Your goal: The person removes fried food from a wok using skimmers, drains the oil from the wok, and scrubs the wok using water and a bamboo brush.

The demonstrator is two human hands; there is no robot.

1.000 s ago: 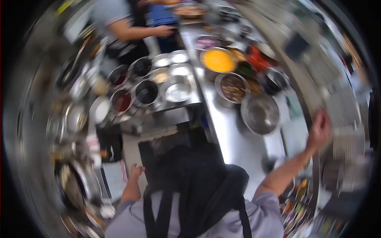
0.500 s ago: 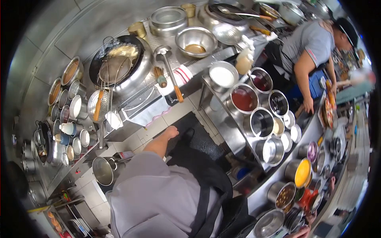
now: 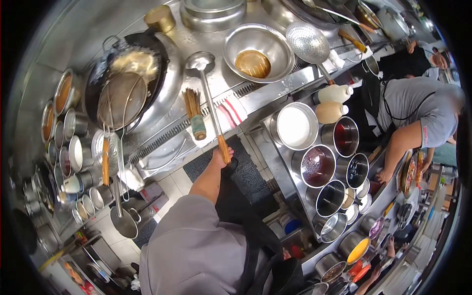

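My left hand (image 3: 218,158) is at the wooden handle end of a long ladle (image 3: 210,96), its fingers closed around the handle. The ladle's round metal bowl rests on the steel stove top, and its handle sticks out past the front edge. Just left of it, a bamboo wok brush (image 3: 195,115) with a green-wrapped grip lies on a red-striped white cloth (image 3: 231,112). To the right stands a steel bowl (image 3: 231,39) with brown liquid in the bottom. My right hand is out of view.
A wok (image 3: 91,93) with a wire strainer (image 3: 123,101) over it sits at the left. Pots of sauces and a pot of white contents (image 3: 293,126) crowd the right-hand table. A co-worker (image 3: 408,103) leans over a counter at the far right.
My left hand has moved up from beneath the ladle's handle and closed on its end. The view has shifted, and the co-worker's posture has changed.
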